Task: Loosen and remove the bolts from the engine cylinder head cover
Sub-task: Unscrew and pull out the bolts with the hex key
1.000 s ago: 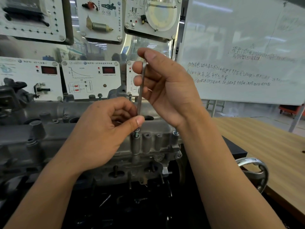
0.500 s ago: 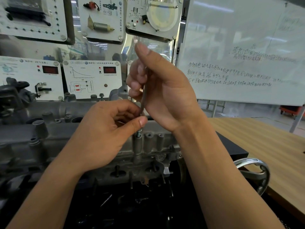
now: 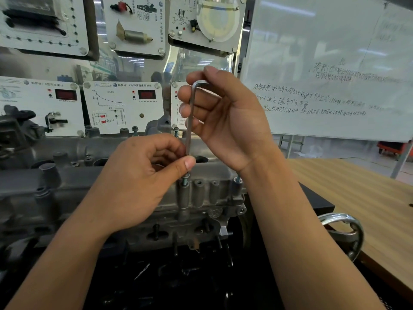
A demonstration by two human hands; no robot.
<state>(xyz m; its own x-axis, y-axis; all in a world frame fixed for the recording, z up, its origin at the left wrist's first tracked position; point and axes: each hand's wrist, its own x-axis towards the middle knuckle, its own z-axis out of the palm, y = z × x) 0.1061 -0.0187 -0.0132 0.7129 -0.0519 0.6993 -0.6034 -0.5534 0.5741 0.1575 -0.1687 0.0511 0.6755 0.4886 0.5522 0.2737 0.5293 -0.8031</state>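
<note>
As my right hand [image 3: 225, 117] pinches the hex key [image 3: 189, 135] at its bend and my left hand [image 3: 138, 182] its shaft, this bolt [image 3: 185, 179] stands half out; other bolts [image 3: 135, 130] wait.

Hex key [image 3: 189, 126] stands upright on a bolt [image 3: 185, 179] at the engine cover's [image 3: 78, 175] near edge, left hand [image 3: 138, 182] pinching its foot, right hand [image 3: 230, 121] gripping its top bend; second bolt [image 3: 238, 179] to the right, panels [image 3: 123, 106] behind, whiteboard [image 3: 335, 63] behind-right, table [image 3: 357, 193] right, handwheel [image 3: 344, 231] before the table.
</note>
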